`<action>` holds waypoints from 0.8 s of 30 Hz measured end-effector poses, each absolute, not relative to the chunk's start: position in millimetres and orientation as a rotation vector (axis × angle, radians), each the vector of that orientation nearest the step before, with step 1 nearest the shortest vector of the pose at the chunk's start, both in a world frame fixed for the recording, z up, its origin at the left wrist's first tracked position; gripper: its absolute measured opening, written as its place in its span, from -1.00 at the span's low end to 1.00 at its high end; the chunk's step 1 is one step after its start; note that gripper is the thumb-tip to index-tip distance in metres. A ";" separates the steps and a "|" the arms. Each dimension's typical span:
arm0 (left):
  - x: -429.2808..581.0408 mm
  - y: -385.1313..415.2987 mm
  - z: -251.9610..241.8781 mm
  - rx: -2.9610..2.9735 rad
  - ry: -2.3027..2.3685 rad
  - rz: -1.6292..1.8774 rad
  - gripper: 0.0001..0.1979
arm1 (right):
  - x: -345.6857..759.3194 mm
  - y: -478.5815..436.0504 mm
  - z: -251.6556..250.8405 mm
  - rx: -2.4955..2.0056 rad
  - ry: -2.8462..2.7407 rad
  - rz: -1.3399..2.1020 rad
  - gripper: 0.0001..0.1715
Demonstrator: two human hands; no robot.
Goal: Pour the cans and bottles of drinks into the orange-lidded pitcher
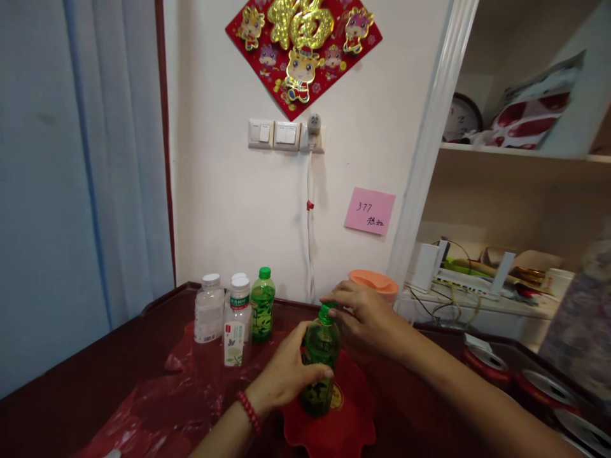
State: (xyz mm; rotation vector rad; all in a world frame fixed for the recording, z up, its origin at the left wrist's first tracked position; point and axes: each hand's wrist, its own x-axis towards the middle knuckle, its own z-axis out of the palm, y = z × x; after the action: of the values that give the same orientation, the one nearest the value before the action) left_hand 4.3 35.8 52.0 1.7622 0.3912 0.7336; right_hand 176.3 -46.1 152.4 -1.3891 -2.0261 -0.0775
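A green plastic drink bottle (pixel 321 346) stands upright over a red scalloped mat (pixel 329 432). My left hand (pixel 291 369) is wrapped around its body, with a red bead bracelet on the wrist. At the top, my right hand (pixel 360 315) has its fingers closed on the green bottle cap (pixel 327 313). Whether the cap is loose on the neck I cannot tell. To the left stand a second green bottle (pixel 263 308), a clear bottle with a white cap and label (pixel 238 324), and another clear white-capped bottle (pixel 209 312), with one more partly hidden behind.
Crumpled red plastic (pixel 157 407) lies on the dark table at the left. An orange-lidded container (pixel 377 283) stands behind my right hand. Several open cans (pixel 544 389) are at the right edge. A shelf with a white router (pixel 468 286) and cables adjoins the wall.
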 end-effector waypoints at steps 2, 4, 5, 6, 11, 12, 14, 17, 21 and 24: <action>4.3 35.5 52.7 1.749 0.393 0.724 -0.34 | 175.2 -48.8 156.7 -1.416 -2.044 -0.070 -0.64; 4.2 35.2 53.6 1.737 0.390 0.719 -0.34 | 174.6 -51.2 160.0 -1.434 -2.051 -0.065 -0.65; 4.2 35.1 53.9 1.734 0.384 0.721 -0.34 | 174.3 -51.7 161.0 -1.441 -2.053 -0.062 -0.65; 4.1 35.0 54.0 1.737 0.379 0.725 -0.34 | 174.0 -51.6 161.6 -1.449 -2.055 -0.060 -0.64; 4.1 34.4 52.4 1.762 0.370 0.737 -0.33 | 172.8 -46.2 162.8 -1.505 -2.071 -0.059 -0.63; 4.2 34.2 52.2 1.762 0.376 0.735 -0.34 | 172.7 -45.3 163.5 -1.522 -2.073 -0.058 -0.62; 4.5 34.0 52.0 1.754 0.388 0.729 -0.34 | 172.3 -44.2 165.8 -1.556 -2.082 -0.053 -0.62; 4.8 33.9 52.9 1.743 0.374 0.720 -0.33 | 170.7 -42.8 171.3 -1.610 -2.100 -0.050 -0.67; 4.7 33.5 54.8 1.737 0.366 0.717 -0.32 | 166.0 -38.1 180.5 -1.699 -2.106 -0.051 -0.78; 4.6 33.3 54.6 1.744 0.372 0.726 -0.34 | 162.1 -35.5 184.8 -1.764 -2.089 -0.060 -0.82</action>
State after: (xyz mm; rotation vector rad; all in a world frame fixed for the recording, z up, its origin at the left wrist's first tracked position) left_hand 4.6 33.3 54.6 1.7437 0.3722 0.7263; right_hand 162.1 -35.5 184.8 -1.7640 -2.0894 -0.0597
